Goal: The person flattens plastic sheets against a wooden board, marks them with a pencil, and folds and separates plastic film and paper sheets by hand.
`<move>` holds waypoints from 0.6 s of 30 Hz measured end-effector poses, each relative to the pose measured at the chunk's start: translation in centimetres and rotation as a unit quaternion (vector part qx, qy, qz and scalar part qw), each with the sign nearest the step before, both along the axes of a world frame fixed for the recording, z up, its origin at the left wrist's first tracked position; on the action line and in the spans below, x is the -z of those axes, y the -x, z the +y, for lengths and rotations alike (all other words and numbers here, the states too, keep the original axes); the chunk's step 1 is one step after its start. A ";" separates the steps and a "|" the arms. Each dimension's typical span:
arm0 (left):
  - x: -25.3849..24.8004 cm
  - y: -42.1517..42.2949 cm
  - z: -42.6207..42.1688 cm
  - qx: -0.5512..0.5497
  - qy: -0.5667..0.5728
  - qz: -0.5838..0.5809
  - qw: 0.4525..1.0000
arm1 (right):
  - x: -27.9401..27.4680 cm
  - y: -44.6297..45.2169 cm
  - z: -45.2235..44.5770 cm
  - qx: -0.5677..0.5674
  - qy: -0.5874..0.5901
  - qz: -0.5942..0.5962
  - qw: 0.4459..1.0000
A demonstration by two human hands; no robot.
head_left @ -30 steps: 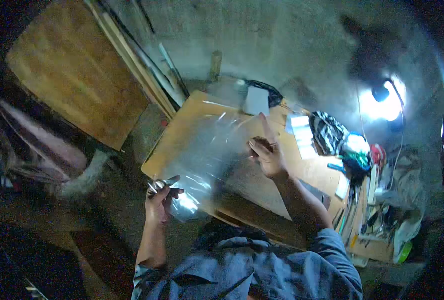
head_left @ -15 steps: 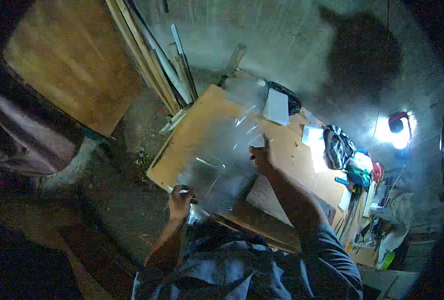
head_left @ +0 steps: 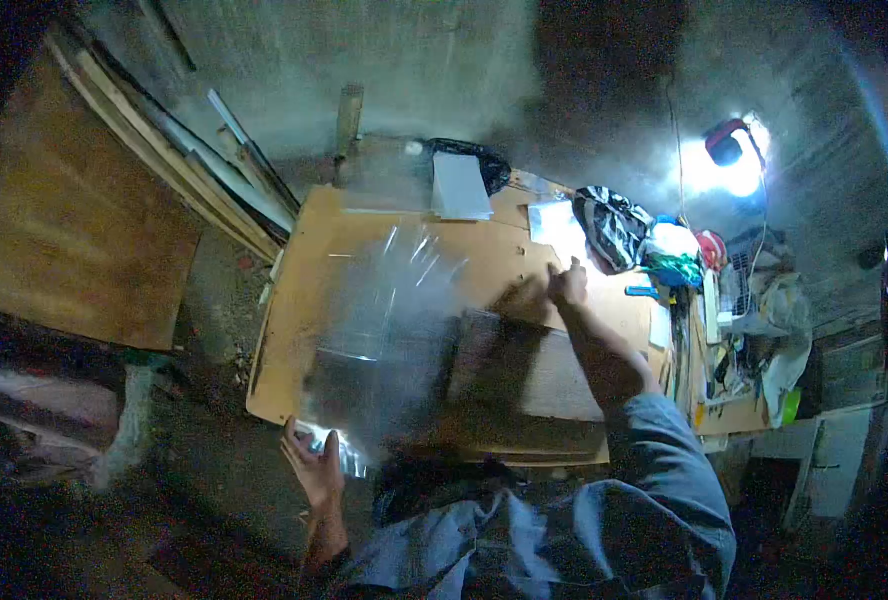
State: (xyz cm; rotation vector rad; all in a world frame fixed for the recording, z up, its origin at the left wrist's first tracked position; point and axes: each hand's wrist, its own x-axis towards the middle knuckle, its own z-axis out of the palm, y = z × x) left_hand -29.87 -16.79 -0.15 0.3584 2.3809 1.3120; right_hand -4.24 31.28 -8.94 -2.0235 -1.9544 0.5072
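Note:
A clear plastic sheet [head_left: 389,300] lies across the left part of the wooden tabletop [head_left: 499,245], with bright reflections along its creases. Its near corner hangs over the table's front edge. There my left hand [head_left: 314,465] touches the sheet, thumb and fingers apart with shiny plastic between them. My right hand [head_left: 567,285] is off the sheet, raised over the tabletop with fingers partly spread and nothing visible in them. It is nearest to a bright white sheet [head_left: 556,228] and a striped black-and-white bag [head_left: 612,230].
A stack of white sheets [head_left: 460,186] lies at the back edge. On the right are a blue-handled tool [head_left: 642,291], bundled bags [head_left: 674,245] and a lit lamp [head_left: 734,160]. Long planks [head_left: 164,140] and a large wooden panel [head_left: 74,230] lean at the left.
My right hand has left the plastic sheet and moved right. My left hand's fingers have spread at the sheet's near corner. The view has turned, so the table looks straighter.

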 end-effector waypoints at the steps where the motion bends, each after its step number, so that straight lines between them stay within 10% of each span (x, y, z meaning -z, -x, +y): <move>1: 0.4 -0.4 -0.7 0.004 0.004 0.007 1.000 | 0.8 -1.8 1.3 0.052 0.031 -0.038 0.997; 17: -0.4 -6.2 -3.2 0.169 0.108 0.178 0.963 | 0.8 -8.2 6.8 0.134 0.113 0.015 0.984; 18: -4.5 -8.9 -0.1 0.078 0.055 0.061 0.994 | 0.7 -8.2 7.0 0.140 0.122 0.013 0.982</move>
